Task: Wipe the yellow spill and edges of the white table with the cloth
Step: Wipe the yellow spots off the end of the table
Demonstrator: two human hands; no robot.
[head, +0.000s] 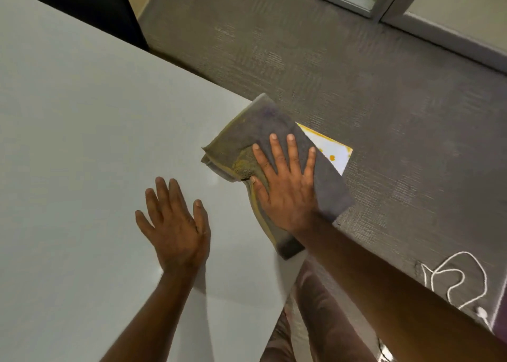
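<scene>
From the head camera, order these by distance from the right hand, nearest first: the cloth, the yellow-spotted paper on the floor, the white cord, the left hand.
1. cloth: under the right hand, at the table corner.
2. yellow-spotted paper: just beyond the fingertips, on the floor.
3. left hand: flat on the table.
4. white cord: floor, far right.

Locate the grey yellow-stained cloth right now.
Head view, centre-right: grey yellow-stained cloth draped over the white table corner, pressed flat under the right hand.

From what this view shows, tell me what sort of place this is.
Probably an office or meeting room. The floor is grey commercial-style carpet, a plain white table fills the left, and a metal-framed glass partition or door runs along the top. Nothing homely is in view.
</scene>
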